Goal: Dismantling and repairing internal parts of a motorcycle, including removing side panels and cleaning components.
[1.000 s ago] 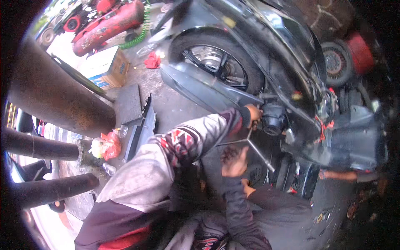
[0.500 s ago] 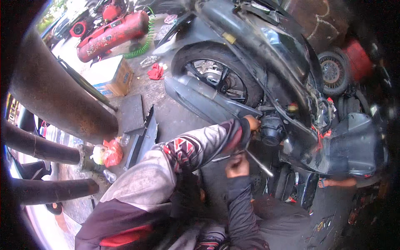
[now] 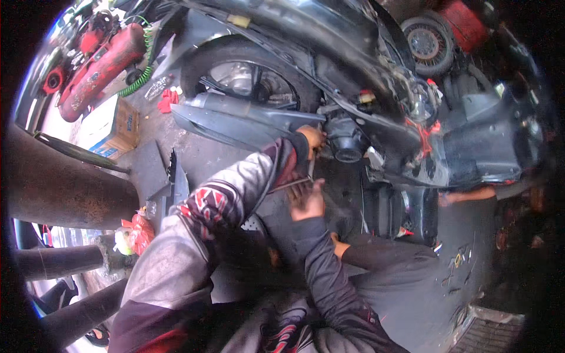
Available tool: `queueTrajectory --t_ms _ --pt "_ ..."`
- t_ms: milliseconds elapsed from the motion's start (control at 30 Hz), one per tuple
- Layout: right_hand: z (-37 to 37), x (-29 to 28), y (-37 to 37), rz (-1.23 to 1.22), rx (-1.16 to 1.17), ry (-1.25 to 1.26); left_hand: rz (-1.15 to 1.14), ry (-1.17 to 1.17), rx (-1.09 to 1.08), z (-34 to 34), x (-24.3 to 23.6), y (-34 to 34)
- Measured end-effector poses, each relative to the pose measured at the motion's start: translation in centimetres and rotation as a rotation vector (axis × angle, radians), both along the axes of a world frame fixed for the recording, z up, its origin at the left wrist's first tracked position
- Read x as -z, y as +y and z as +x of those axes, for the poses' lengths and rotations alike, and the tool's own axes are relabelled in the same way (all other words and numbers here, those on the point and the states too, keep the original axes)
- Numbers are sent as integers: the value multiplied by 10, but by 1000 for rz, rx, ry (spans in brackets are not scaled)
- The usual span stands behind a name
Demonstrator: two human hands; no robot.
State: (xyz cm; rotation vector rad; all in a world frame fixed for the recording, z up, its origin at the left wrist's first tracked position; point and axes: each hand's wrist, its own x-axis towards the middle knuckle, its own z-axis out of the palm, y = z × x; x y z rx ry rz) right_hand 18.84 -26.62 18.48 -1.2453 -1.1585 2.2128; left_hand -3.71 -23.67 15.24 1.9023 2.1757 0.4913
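Right hand [image 3: 308,204] has uncurled, fingers [image 3: 298,191] spread, seemingly touching the wrench [image 3: 283,186]; left fingers [image 3: 320,142] unclear.

Cardboard box [image 3: 110,130]: blue print, illegible | left sleeve [image 3: 207,203]: red-white marking, illegible

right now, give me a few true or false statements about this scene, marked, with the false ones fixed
1. The left hand is beside the round black engine cover. True.
2. The right hand is clenched in a fist. False: its fingers are spread, close to the Y-shaped wrench.
3. A green coiled hose hangs beside the red compressor tank. True.
4. The cardboard box stands right of the motorcycle wheel. False: the cardboard box is left of the motorcycle wheel.
5. A wire-spoked wheel shows at upper right. True.
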Motion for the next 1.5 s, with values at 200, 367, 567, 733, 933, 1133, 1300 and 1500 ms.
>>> queueTrajectory --t_ms 200,367,567,733,933,1133,1300,1500 --pt "43 4 -29 597 -449 -8 22 -42 -176 -4 2 -3" --pt "28 39 0 556 -343 -26 129 -91 61 -23 15 12" --pt "-22 11 6 -309 115 261 109 -1281 -557 24 3 -4" --pt "2 32 18 -807 -175 587 -27 -2078 -689 37 -39 -2" --pt "8 9 -2 -87 -199 176 31 -1973 -896 32 -24 -2" --pt "-9 61 21 84 -14 90 15 -1855 -937 41 -38 15" --pt "18 20 1 -559 -17 255 -16 -1931 -783 21 -27 16" --pt "60 -7 -2 1626 -126 91 -84 -1592 -725 9 6 15"
